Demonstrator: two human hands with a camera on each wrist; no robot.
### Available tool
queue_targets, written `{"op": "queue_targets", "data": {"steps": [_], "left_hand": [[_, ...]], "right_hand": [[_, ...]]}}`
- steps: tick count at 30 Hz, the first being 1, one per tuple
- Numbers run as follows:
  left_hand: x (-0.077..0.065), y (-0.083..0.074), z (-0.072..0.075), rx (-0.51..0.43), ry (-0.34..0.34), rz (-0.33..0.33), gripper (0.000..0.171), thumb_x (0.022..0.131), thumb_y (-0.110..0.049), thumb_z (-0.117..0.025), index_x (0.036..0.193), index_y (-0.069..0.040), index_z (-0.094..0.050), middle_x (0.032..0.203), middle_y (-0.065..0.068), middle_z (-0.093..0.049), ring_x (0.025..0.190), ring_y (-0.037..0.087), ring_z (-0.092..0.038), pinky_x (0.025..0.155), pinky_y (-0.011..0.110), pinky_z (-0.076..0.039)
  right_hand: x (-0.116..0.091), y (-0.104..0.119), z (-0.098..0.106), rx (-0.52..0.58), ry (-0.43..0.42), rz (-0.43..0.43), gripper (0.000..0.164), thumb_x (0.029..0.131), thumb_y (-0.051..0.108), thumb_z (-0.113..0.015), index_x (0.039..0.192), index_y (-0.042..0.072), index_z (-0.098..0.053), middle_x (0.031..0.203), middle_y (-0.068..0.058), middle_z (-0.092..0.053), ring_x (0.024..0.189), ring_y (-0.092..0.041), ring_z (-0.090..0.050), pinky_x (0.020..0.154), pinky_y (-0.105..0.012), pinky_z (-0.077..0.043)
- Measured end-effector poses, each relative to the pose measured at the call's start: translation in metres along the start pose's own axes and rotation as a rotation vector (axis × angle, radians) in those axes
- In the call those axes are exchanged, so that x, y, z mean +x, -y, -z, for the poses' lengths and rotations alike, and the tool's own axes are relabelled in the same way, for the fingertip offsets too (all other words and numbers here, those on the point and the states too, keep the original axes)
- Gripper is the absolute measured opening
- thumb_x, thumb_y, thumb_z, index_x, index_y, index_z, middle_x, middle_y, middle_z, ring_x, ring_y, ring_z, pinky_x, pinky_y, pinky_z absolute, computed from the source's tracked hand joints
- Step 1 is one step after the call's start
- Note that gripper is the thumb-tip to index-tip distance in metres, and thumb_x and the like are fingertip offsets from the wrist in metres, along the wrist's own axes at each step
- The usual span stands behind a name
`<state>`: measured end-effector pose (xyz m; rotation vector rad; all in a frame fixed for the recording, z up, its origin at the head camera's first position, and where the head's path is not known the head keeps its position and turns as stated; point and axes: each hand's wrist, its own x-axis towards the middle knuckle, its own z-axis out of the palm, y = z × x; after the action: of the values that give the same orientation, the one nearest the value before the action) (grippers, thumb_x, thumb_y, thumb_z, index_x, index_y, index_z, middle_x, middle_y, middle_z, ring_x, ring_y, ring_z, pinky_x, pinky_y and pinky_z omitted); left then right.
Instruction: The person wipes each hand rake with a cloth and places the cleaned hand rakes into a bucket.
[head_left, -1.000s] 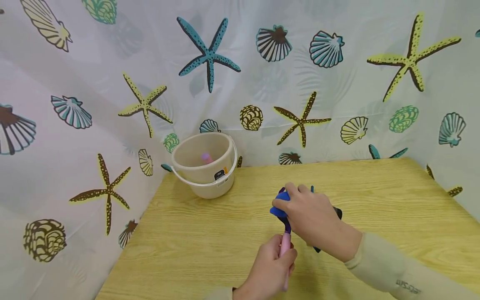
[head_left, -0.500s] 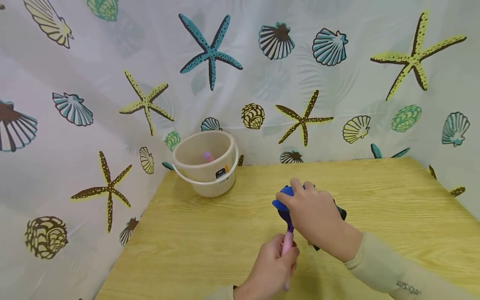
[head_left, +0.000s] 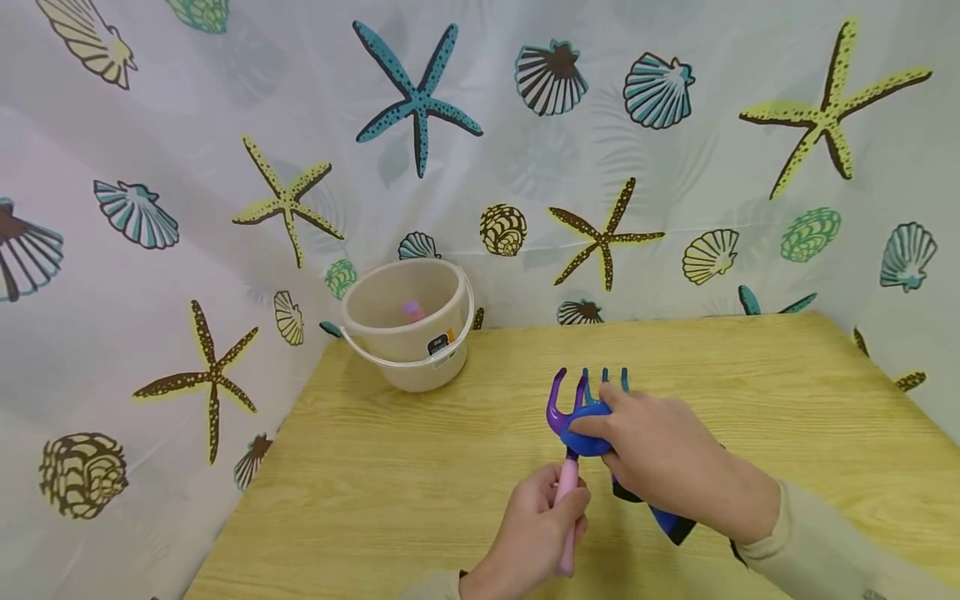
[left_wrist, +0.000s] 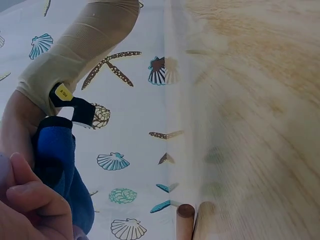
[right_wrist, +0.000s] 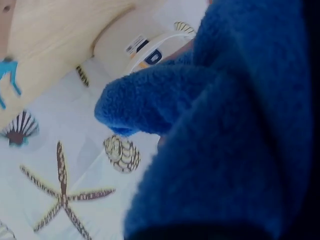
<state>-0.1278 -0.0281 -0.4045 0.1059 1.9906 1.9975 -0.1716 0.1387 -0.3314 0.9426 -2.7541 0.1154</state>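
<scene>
In the head view my left hand (head_left: 538, 521) grips the pink handle (head_left: 567, 492) of a small garden fork, its purple tines (head_left: 557, 408) pointing away from me. My right hand (head_left: 678, 458) pinches a fuzzy blue cloth (head_left: 587, 429) around the base of those tines. A dark-edged end of the cloth hangs below that hand. Behind it, the teal tines (head_left: 605, 377) of another fork show, the rest mostly hidden by hand and cloth. Blue cloth (right_wrist: 200, 115) fills much of the right wrist view. Fingers of the left hand (left_wrist: 35, 205) are close to the cloth in the left wrist view.
A cream bucket (head_left: 408, 327) with a white handle stands at the table's back left, holding a pink item with a purple tip (head_left: 412, 309). A shell-and-starfish curtain (head_left: 525, 167) surrounds the wooden table (head_left: 360, 500). One brown rod end (left_wrist: 185, 215) shows in the left wrist view.
My right hand has drawn the cloth down and right from the tips to the base of the purple tines, uncovering the tines. My left hand has stayed nearly still.
</scene>
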Motion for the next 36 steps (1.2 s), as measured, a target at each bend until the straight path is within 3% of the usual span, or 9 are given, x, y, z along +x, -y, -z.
{"op": "queue_targets", "data": {"steps": [7,11,14,18,25,32,36], "left_hand": [[-0.003,-0.001,0.0,-0.034,-0.001,-0.008,0.015,0.095,-0.016,-0.055,0.1,-0.002,-0.054,0.065,0.003,-0.054,0.055,0.013,-0.046,0.045,0.023,-0.038],[-0.001,0.001,-0.001,-0.031,-0.002,-0.026,0.013,0.096,-0.016,-0.054,0.099,-0.003,-0.053,0.065,0.003,-0.054,0.054,0.013,-0.046,0.045,0.023,-0.039],[-0.001,0.002,-0.001,-0.015,-0.003,-0.054,0.015,0.096,-0.018,-0.054,0.099,-0.003,-0.053,0.063,0.002,-0.054,0.051,0.012,-0.045,0.041,0.022,-0.037],[-0.001,0.002,-0.001,-0.001,-0.011,-0.083,0.016,0.095,-0.019,-0.055,0.098,-0.003,-0.054,0.063,0.001,-0.054,0.048,0.011,-0.044,0.039,0.022,-0.036],[0.0,-0.001,0.001,-0.032,-0.015,-0.06,0.015,0.095,-0.019,-0.055,0.1,-0.004,-0.053,0.065,0.002,-0.054,0.051,0.012,-0.045,0.04,0.023,-0.036],[-0.006,-0.005,0.002,-0.069,-0.001,-0.069,0.014,0.095,-0.015,-0.054,0.1,-0.002,-0.053,0.064,0.003,-0.053,0.053,0.012,-0.045,0.04,0.022,-0.037],[-0.008,-0.006,0.002,-0.097,0.006,-0.051,0.014,0.096,-0.014,-0.053,0.1,-0.001,-0.053,0.065,0.003,-0.054,0.054,0.012,-0.046,0.042,0.022,-0.038]], "right_hand": [[-0.006,-0.009,-0.007,-0.041,-0.033,-0.057,0.037,0.072,0.02,-0.078,0.108,0.026,-0.072,0.094,-0.012,-0.06,0.067,-0.022,-0.058,0.039,-0.032,-0.05],[-0.008,-0.007,-0.008,0.006,-0.044,-0.029,0.038,0.072,0.018,-0.077,0.109,0.026,-0.072,0.099,-0.014,-0.061,0.072,-0.022,-0.059,0.043,-0.034,-0.053],[-0.01,0.0,-0.005,0.044,-0.045,0.004,0.038,0.073,0.018,-0.077,0.11,0.026,-0.071,0.112,-0.02,-0.062,0.082,-0.027,-0.062,0.049,-0.037,-0.055],[-0.011,0.007,-0.004,0.026,-0.067,0.028,0.039,0.072,0.019,-0.078,0.11,0.025,-0.071,0.118,-0.023,-0.06,0.09,-0.032,-0.062,0.05,-0.039,-0.057],[-0.01,-0.005,-0.011,-0.055,-0.146,0.007,0.039,0.069,0.02,-0.079,0.107,0.022,-0.072,0.101,-0.016,-0.06,0.068,-0.024,-0.058,0.036,-0.03,-0.048],[-0.005,-0.024,-0.02,-0.144,-0.23,-0.023,0.043,0.069,0.024,-0.082,0.11,0.019,-0.071,0.098,-0.017,-0.056,0.071,-0.03,-0.059,0.035,-0.037,-0.051],[-0.004,-0.027,-0.022,-0.116,-0.231,-0.033,0.042,0.07,0.021,-0.081,0.111,0.02,-0.071,0.1,-0.018,-0.057,0.072,-0.029,-0.06,0.036,-0.037,-0.052]]}}
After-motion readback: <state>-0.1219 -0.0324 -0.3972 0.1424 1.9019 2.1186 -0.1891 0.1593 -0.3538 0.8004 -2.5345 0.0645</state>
